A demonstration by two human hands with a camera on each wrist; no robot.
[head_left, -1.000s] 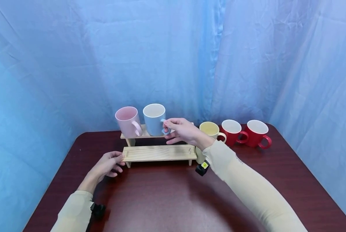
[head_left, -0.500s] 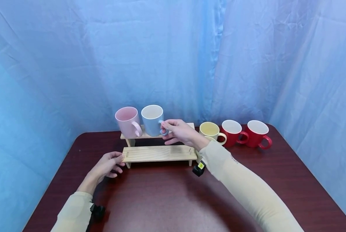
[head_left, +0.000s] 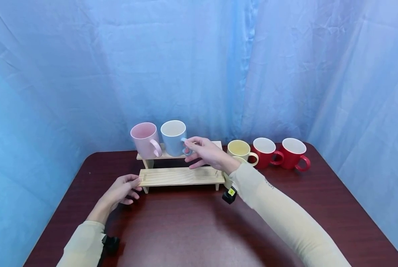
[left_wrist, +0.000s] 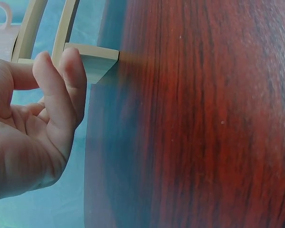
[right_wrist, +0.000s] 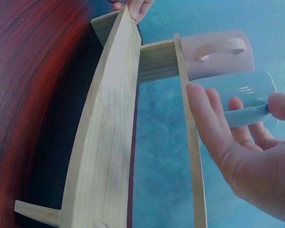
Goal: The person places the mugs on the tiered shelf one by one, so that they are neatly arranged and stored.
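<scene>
Pinching: the right hand point(head_left: 204, 152) has its thumb and fingertips on the handle of the light blue mug point(head_left: 173, 140), the lower fingers spread loosely beneath.
Light blue mug: upright on the upper board of the wooden stand point(head_left: 182, 176), white inside, handle to the right, just beside the pink mug.
Pink mug point(head_left: 143, 142): upright at the left end of that same board, its handle angled to the right and forward.
Left hand point(head_left: 120, 191): grips the left end of the lower board between thumb and fingers, the remaining fingers curling loosely below the edge.
Right of the stand: a yellow mug point(head_left: 239, 148) on the counter point(head_left: 185, 226), handle to the right; a pale yellow piece point(head_left: 227, 181) in front of it is mostly hidden behind the right wrist.
Farther right: the nearer red mug point(head_left: 263, 154) and the end red mug point(head_left: 292, 154), both upright, white inside, handles to the right.
Sleeves: cream, with a small black camera at each wrist.
Backdrop: a blue curtain point(head_left: 185, 66) hanging behind the dark reddish counter.
</scene>
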